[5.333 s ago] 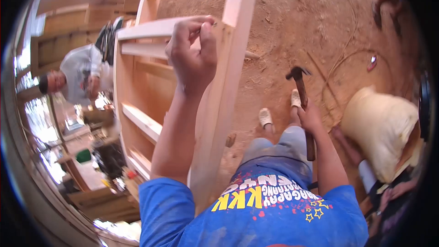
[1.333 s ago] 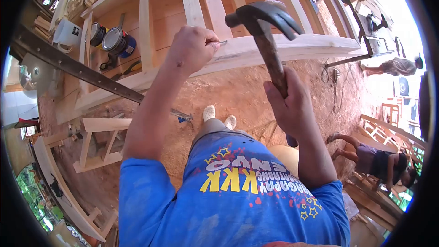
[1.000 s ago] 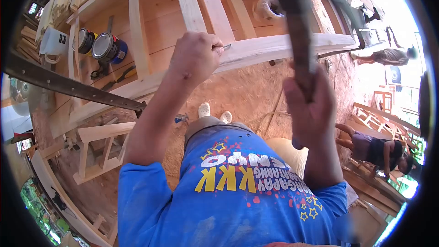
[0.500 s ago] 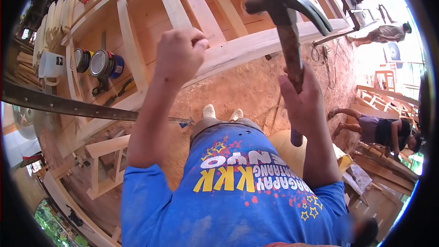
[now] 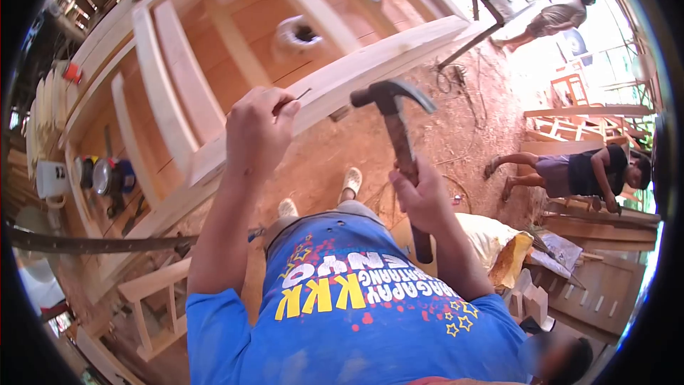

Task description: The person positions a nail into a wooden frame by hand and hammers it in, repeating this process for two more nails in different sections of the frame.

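My left hand (image 5: 258, 128) is closed beside the near beam of a wooden frame (image 5: 370, 64), with a thin nail (image 5: 305, 93) sticking out between thumb and fingers. To its right, my right hand (image 5: 420, 196) grips a claw hammer (image 5: 400, 132) by the handle. The hammer is raised with its head up, a little below the beam and not touching it. Slats (image 5: 160, 85) of the frame run away from the beam on the far side.
Paint cans (image 5: 105, 176) and a white bucket (image 5: 51, 180) are at the left. A long dark metal strip (image 5: 142, 244) crosses the lower left. Two people (image 5: 584, 172) (image 5: 556, 18) are at the right. A sack (image 5: 491, 239) lies beside my right arm.
The view has shifted along the frame. The hammer has moved left and lower in view, farther from me. The nail in my left hand now shows, and my feet are farther apart.
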The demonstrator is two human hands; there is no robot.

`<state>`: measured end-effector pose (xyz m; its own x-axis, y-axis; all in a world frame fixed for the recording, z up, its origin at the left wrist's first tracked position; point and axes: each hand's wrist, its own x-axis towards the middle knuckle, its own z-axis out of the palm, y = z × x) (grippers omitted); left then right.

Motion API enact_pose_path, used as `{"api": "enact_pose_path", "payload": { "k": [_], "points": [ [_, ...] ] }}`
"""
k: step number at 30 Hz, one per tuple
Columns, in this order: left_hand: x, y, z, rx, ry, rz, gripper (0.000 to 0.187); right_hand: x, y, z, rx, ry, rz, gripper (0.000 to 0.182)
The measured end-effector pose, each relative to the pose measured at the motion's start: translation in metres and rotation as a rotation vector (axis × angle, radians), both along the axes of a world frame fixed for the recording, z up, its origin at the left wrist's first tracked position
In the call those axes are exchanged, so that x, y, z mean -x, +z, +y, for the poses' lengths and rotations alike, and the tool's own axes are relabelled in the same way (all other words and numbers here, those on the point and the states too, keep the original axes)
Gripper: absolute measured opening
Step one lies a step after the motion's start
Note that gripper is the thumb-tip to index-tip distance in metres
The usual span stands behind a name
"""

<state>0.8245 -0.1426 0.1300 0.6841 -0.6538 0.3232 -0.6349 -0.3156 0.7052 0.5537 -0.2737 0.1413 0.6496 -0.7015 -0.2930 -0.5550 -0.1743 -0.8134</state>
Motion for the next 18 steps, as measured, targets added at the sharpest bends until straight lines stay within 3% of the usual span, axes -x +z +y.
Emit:
{"api": "enact_pose_path", "payload": {
  "k": [8, 18],
  "points": [
    [0.012, -0.015, -0.093, 0.048, 0.036, 0.016, 0.010, 0.049, -0.013, -0.107, -0.009, 0.033, 0.105, 0.026],
    [0.015, -0.013, -0.133, -0.065, 0.097, -0.017, 0.014, 0.015, 0.033, -0.176, -0.026, 0.243, -0.006, 0.023]
  ]
}}
